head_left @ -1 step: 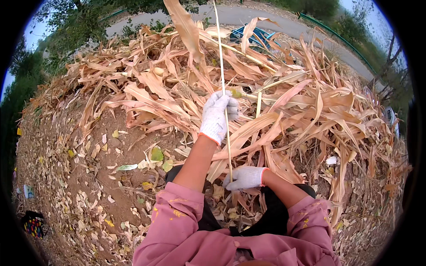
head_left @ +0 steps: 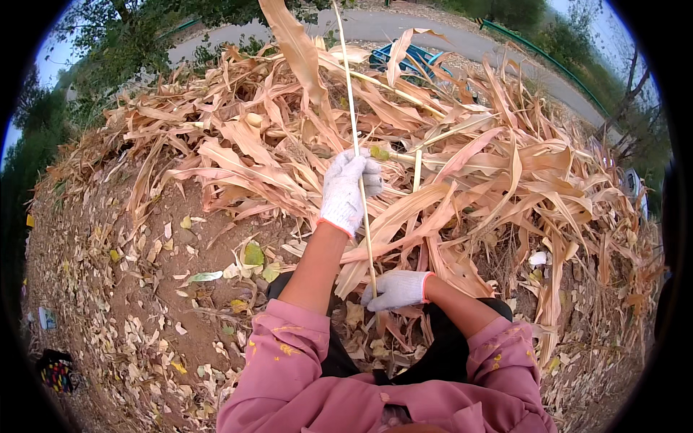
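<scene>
A long, thin, pale stalk (head_left: 351,108) stands nearly upright in front of me, its top leaning slightly left and running up to the picture's upper edge. Partway along it, my left hand (head_left: 351,189), in a white knit glove with an orange cuff edge, is closed round the stalk. Lower down, my right hand (head_left: 398,290), gloved alike, grips the stalk's bottom end between thumb and fingers. Behind and beside both hands spreads a heap of dry corn stalks and leaves (head_left: 476,177). One broad dry leaf (head_left: 297,47) sticks up left of the stalk's upper part.
Brown soil (head_left: 170,263) with scattered fallen leaves lies to the left. A blue frame-like object (head_left: 411,59) shows behind the heap, before a grey road (head_left: 368,25) with a green guardrail (head_left: 541,59). A black bag with coloured spots (head_left: 55,372) sits at lower left.
The stalk's top and my left hand have shifted slightly left. My right hand stays at the stalk's lower end, and both grips look the same.
</scene>
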### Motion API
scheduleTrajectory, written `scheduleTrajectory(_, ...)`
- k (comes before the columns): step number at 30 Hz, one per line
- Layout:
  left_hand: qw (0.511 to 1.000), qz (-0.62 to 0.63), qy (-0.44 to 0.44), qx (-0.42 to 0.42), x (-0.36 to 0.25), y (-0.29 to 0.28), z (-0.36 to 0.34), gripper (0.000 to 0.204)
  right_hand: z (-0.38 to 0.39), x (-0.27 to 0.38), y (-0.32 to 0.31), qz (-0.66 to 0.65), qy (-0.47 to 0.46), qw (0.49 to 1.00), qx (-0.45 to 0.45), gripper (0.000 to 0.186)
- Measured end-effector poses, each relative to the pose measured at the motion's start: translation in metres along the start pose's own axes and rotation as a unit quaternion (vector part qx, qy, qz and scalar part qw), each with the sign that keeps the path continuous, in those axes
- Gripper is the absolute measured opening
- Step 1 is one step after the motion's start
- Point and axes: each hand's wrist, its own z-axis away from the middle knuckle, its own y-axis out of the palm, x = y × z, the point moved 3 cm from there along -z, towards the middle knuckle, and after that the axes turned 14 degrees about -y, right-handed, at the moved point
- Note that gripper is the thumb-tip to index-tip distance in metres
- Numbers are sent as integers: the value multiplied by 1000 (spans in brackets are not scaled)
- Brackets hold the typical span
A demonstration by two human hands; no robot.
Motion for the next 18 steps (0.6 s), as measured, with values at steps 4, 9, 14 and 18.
scheduleTrajectory(4, 999, 50, 13, 13, 0, -5, -6, 14, 6, 1, 5, 68, 7, 997, 33, 42)
scheduleTrajectory(9, 1000, 7, 12, 8, 0, 2, -1, 16, 3, -3, -1, 144, 60, 987, 30, 49)
scheduleTrajectory(14, 994, -91, -52, 20, 17, 9, 5, 19, 16, 2, -35, 167, 6, 959, -230, 59)
scheduleTrajectory(18, 990, -118, -62, 36, 27, 14, 9, 19, 21, 0, -43, 165, 11, 940, -298, 56)
